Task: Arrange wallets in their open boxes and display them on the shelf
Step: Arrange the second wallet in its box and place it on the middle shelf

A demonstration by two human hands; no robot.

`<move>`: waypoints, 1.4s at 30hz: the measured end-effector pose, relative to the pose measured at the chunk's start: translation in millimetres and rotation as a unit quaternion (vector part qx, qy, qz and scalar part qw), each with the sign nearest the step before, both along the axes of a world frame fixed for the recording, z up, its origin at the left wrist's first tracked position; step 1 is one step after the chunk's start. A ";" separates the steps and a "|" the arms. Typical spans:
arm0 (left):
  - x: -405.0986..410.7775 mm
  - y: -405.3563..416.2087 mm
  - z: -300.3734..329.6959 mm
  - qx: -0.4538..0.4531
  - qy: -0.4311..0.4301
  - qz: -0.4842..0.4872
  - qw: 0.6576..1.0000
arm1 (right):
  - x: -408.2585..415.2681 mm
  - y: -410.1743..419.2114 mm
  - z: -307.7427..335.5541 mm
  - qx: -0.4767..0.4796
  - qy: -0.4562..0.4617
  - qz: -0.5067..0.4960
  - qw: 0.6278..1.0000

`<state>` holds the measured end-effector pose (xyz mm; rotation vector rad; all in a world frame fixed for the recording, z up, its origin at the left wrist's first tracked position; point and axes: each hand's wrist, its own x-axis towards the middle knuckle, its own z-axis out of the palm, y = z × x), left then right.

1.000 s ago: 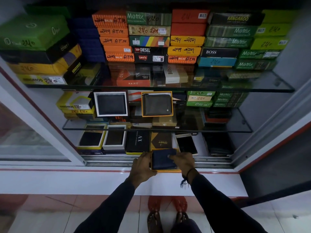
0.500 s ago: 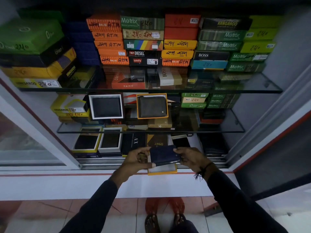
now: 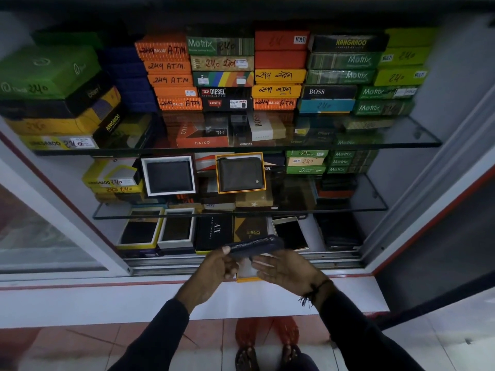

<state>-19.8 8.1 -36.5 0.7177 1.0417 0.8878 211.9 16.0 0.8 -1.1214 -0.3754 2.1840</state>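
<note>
Probably a wallet shop, price-marked boxes [image 3: 171, 66], glass shelves [image 3: 375, 141]

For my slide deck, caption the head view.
Both hands, left and right, hold a wallet above its open box before the shelves.

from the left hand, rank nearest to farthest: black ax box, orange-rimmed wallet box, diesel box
1. black AX box, bottom shelf, just above the left hand.
2. orange-rimmed wallet box, middle shelf, standing upright.
3. DIESEL box, top shelf, in the centre stack.
</note>
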 end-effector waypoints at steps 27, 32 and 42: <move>13.1 -11.8 -17.6 0.096 0.121 0.247 0.957 | -83.3 -30.9 27.0 0.469 -0.528 -0.097 0.702; 17.5 -18.6 -27.1 0.078 0.092 0.250 0.961 | -100.6 -30.9 27.3 0.455 -0.478 -0.075 0.748; -13.4 -16.0 -8.7 0.044 -0.057 0.217 0.974 | 19.6 0.2 45.2 0.296 -0.313 -0.012 0.902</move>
